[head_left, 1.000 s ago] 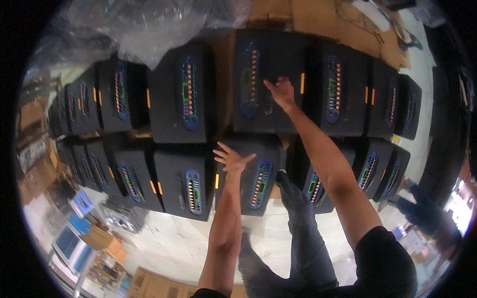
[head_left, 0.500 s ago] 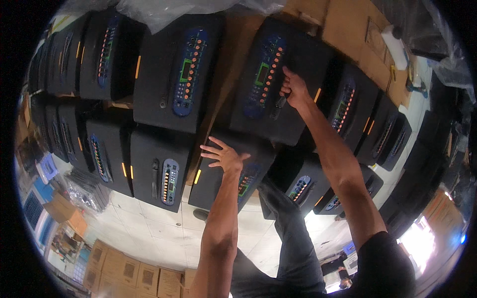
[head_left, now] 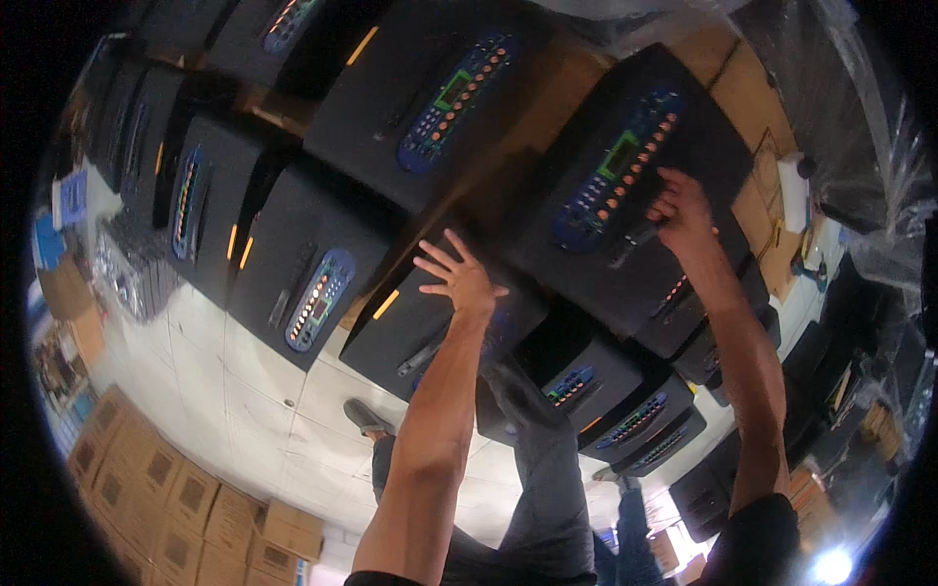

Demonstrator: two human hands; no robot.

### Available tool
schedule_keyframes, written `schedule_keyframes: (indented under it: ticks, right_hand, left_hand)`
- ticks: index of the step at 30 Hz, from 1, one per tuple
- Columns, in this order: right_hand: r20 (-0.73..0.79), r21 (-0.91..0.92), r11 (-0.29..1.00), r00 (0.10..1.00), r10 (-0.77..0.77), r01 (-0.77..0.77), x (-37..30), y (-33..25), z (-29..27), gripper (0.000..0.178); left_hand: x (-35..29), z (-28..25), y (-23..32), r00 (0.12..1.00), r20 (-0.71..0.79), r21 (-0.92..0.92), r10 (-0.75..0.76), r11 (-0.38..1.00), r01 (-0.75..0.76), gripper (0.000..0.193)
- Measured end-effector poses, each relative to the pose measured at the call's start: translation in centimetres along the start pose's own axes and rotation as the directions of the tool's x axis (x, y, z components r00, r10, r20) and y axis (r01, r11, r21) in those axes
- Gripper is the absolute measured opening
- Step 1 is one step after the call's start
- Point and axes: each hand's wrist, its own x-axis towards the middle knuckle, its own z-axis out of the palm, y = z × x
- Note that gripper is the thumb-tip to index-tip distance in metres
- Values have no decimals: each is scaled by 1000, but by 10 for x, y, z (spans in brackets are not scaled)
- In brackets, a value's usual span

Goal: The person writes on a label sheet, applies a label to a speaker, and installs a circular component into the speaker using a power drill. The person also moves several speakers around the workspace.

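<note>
My right hand (head_left: 684, 207) is closed around the carry handle (head_left: 635, 246) of a large black speaker cabinet (head_left: 611, 283). This cabinet carries a blue control panel (head_left: 616, 171) with a row of orange knobs and a small green-framed display. Lower down and to the left, my left hand (head_left: 466, 283) has its fingers spread wide. It lies over the top of another black speaker (head_left: 391, 337) with an orange strip, partly hidden by my forearm; whether the palm presses on it I cannot tell.
More black speakers with blue panels, such as one on the left (head_left: 283, 244) and one at the top (head_left: 376, 166), stand in tight rows. Brown cartons (head_left: 147, 488) are stacked lower left. Clear plastic sheeting (head_left: 860, 117) hangs at upper right. White floor tiles (head_left: 205, 361) lie beside my legs.
My view has turned, so the rows slant more. The gripped cabinet appears farther right and more tilted, with my right hand still on its handle. My left hand stays spread.
</note>
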Motion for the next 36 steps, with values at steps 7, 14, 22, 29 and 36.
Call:
schedule_keyframes:
  ticks: [7, 14, 22, 29, 36]
  right_hand:
    - [38, -128, 988, 996, -77, 81, -207, -62, -60, 25]
    - [119, -408, 870, 961, -250, 277, -412, -87, -121, 17]
    - [209, -819, 468, 933, -294, 332, -572, -6, -110, 40]
    - [399, -907, -226, 897, -191, 355, -778, 117, 31, 27]
    - [652, -597, -478, 737, 180, 645, -922, 216, 232, 36]
  left_hand:
    - [-12, -17, 2, 998, -1, -17, 58, 998, -58, 148]
    - [-112, -130, -218, 871, -52, -95, 489, 866, -491, 96]
    - [-343, -91, -701, 969, -76, -327, -235, 924, 198, 76]
    - [-435, 15, -998, 750, -254, -611, -610, 703, 365, 62]
    - [-640, 122, -996, 744, 358, -466, -564, 582, 666, 66]
